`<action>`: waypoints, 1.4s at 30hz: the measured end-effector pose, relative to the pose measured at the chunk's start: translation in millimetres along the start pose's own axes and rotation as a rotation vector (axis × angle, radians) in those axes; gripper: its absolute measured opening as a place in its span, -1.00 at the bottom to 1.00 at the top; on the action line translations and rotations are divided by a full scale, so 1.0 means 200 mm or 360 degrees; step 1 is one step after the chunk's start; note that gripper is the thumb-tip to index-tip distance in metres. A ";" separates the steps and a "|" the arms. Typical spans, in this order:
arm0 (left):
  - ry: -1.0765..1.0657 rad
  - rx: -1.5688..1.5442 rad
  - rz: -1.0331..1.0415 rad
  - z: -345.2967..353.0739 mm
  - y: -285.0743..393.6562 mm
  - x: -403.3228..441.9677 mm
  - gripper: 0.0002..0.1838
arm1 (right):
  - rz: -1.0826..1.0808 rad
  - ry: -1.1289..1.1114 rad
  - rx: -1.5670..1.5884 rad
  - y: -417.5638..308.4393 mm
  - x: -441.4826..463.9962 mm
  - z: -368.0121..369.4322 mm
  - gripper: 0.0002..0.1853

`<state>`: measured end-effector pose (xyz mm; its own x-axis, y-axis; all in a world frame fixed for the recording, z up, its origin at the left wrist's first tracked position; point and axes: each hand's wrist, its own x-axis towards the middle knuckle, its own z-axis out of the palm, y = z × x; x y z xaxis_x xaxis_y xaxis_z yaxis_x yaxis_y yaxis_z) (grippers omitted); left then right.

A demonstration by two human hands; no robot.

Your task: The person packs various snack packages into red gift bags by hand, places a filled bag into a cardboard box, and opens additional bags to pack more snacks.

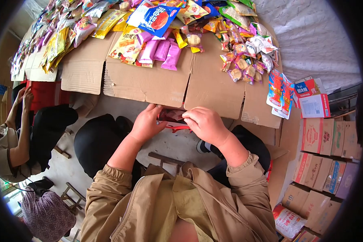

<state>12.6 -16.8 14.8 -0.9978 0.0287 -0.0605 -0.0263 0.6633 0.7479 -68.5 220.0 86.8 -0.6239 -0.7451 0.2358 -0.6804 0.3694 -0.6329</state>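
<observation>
Just below the near edge of the cardboard-covered table, a red bag with a dark, shiny inside hangs between my two hands. My left hand grips its left side, thumb pointing inward. On the other side my right hand pinches the bag's right edge, fingers curled together. A strip of red and white shows along the bag's near side. What lies inside cannot be made out.
Many snack packets, including a blue one, purple ones and small wrapped biscuits, cover the cardboard. Stacked cartons stand at right. Another person's hands are at left. A wooden stool stands on the floor.
</observation>
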 end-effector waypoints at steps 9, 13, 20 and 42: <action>-0.0006 -0.0082 0.0009 -0.02 0.01 0.00 -0.21 | -0.0152 -0.0054 -0.0119 0.00 0.06 0.03 -0.81; 0.0012 -0.0132 0.0016 -0.03 0.01 0.00 -0.24 | -0.0181 -0.0009 -0.0269 -0.01 0.13 0.02 -0.71; -0.0024 -0.0080 0.0018 -0.04 -0.01 -0.01 -0.26 | -0.0140 0.0066 -0.0740 0.03 0.33 0.05 -0.54; 0.0002 -0.0102 0.0005 -0.05 -0.04 -0.02 -0.36 | -0.0157 0.0162 -0.0986 0.11 0.40 0.08 -0.58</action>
<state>15.2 -30.4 15.7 -0.9979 0.0297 -0.0576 -0.0273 0.6138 0.7890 -127.8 159.3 79.6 -0.5594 -0.7469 0.3593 -0.8139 0.5771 -0.0674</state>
